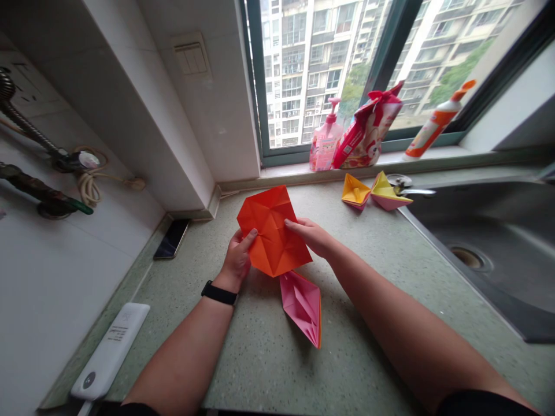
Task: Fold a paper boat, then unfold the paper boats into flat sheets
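An orange sheet of origami paper (271, 248), creased and partly folded, is held up over the counter. My left hand (238, 257) grips its lower left edge, thumb on top and the other fingers mostly hidden behind. On the opposite edge, my right hand (313, 236) pinches the paper the same way. Just below the sheet, a pink folded paper boat (301, 306) with an orange outer side lies on the counter. Two more paper boats stand near the sink: an orange one (356, 192) and a yellow one with a pink outside (390, 193).
The speckled green counter (260, 358) meets a steel sink (489, 231) at right. A phone (171, 239) and a white power bank (110, 352) lie at left. On the windowsill stand a pink pump bottle (325, 141), a red bag (368, 130) and an orange-white bottle (436, 127).
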Demonstrator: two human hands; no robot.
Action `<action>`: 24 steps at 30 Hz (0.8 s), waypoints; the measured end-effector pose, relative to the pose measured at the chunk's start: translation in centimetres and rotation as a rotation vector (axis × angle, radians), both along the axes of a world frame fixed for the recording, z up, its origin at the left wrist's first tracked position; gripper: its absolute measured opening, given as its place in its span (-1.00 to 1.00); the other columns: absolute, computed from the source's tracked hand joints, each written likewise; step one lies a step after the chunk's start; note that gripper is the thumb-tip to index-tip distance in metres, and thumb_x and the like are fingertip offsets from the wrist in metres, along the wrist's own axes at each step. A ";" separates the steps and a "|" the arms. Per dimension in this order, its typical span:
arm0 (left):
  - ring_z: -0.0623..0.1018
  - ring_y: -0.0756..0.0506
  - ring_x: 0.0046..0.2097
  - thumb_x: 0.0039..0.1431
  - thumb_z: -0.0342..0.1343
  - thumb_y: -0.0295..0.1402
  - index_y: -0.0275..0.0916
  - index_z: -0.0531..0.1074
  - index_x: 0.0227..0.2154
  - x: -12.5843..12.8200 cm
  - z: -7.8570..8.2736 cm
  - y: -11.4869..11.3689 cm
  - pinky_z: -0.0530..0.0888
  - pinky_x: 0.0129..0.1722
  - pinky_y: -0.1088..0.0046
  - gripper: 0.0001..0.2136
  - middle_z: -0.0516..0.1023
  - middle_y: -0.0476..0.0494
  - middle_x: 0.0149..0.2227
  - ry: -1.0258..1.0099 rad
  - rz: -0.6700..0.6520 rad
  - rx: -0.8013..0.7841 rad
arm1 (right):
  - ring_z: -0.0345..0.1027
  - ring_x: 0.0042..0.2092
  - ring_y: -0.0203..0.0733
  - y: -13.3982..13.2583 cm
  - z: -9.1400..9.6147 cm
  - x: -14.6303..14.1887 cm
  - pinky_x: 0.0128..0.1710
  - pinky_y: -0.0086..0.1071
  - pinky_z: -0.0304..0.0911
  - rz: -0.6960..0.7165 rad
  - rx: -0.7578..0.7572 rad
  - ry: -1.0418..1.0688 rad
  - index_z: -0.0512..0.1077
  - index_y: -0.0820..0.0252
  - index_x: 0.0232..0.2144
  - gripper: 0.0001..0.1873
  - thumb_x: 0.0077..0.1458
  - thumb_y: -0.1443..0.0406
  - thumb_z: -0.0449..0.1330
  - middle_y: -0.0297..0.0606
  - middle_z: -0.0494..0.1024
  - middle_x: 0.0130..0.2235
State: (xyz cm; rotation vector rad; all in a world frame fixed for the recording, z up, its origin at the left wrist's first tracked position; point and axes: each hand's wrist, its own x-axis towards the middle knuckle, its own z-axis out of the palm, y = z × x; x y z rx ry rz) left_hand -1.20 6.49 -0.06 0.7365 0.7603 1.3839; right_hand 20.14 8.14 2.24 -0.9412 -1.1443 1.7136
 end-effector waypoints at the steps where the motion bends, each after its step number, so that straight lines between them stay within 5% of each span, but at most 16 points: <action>1: 0.72 -0.21 -0.02 0.00 0.57 -0.22 -0.24 0.61 -0.14 0.0 -0.1 0.1 0.58 0.14 0.19 -0.59 0.74 -0.16 -0.07 0.036 0.060 0.024 | 0.68 -0.10 0.04 0.1 -0.2 -0.1 -0.01 -0.15 0.57 -0.002 0.018 -0.012 0.67 0.17 -0.18 -0.54 0.08 -0.07 0.44 -0.08 0.76 -0.09; 6: 0.68 -0.12 -0.21 0.04 0.54 -0.13 -0.24 0.58 -0.30 0.0 -0.7 0.4 0.59 -0.06 0.33 -0.66 0.72 -0.09 -0.24 0.203 0.224 0.086 | 0.65 -0.15 0.05 0.8 -1.0 -0.7 -0.12 -0.18 0.55 -0.104 0.178 -0.181 0.64 0.14 -0.28 -0.54 0.10 -0.12 0.37 -0.19 0.76 -0.19; 10: 0.66 -0.12 -0.18 0.09 0.50 -0.14 -0.23 0.59 -0.27 -0.4 -1.0 0.6 0.58 -0.04 0.36 -0.69 0.71 -0.07 -0.24 0.241 0.278 0.104 | 0.62 -0.14 -0.05 1.6 -1.5 -0.4 -0.15 -0.26 0.51 -0.255 0.349 -0.318 0.62 0.08 -0.15 -0.59 0.20 -0.07 0.28 -0.26 0.74 -0.18; 13: 0.65 -0.08 -0.10 0.14 0.47 -0.19 -0.22 0.59 -0.21 -1.2 -1.3 1.4 0.54 0.04 0.41 -0.73 0.71 -0.06 -0.17 0.198 0.379 0.117 | 0.58 -0.28 -0.15 2.1 -1.3 0.7 -0.33 -0.37 0.46 -0.305 0.301 -0.459 0.56 0.08 -0.11 -0.51 0.29 -0.16 0.17 -0.28 0.69 -0.32; 17: 0.65 -0.01 -0.12 0.11 0.47 -0.29 -0.19 0.55 -0.21 -2.2 -1.8 2.7 0.53 0.01 0.46 -0.75 0.68 -0.02 -0.17 0.119 0.416 0.042 | 0.50 -0.47 -0.21 1.5 0.0 2.4 -0.55 -0.43 0.33 0.035 0.130 -0.581 0.57 0.15 -0.33 -0.35 0.26 -0.29 0.14 -0.19 0.64 -0.44; 21: 0.65 -0.01 -0.12 0.03 0.50 -0.35 -0.20 0.55 -0.18 -2.3 -2.0 2.9 0.54 -0.01 0.46 -0.68 0.68 -0.02 -0.14 0.107 0.397 -0.001 | 0.54 -0.45 -0.19 -0.5 1.6 2.1 -0.52 -0.40 0.42 0.447 0.050 -0.614 0.66 0.12 -0.27 -0.51 -0.01 -0.13 0.49 -0.19 0.70 -0.34; 24: 0.67 -0.05 -0.07 0.03 0.51 -0.35 -0.21 0.56 -0.15 -1.6 -1.8 2.4 0.54 0.08 0.40 -0.66 0.70 -0.07 -0.11 0.120 0.360 0.041 | 0.55 -0.47 -0.19 -1.5 2.1 1.1 -0.51 -0.39 0.43 0.633 0.038 -0.576 0.69 0.14 -0.30 -0.57 -0.06 -0.05 0.53 -0.22 0.69 -0.38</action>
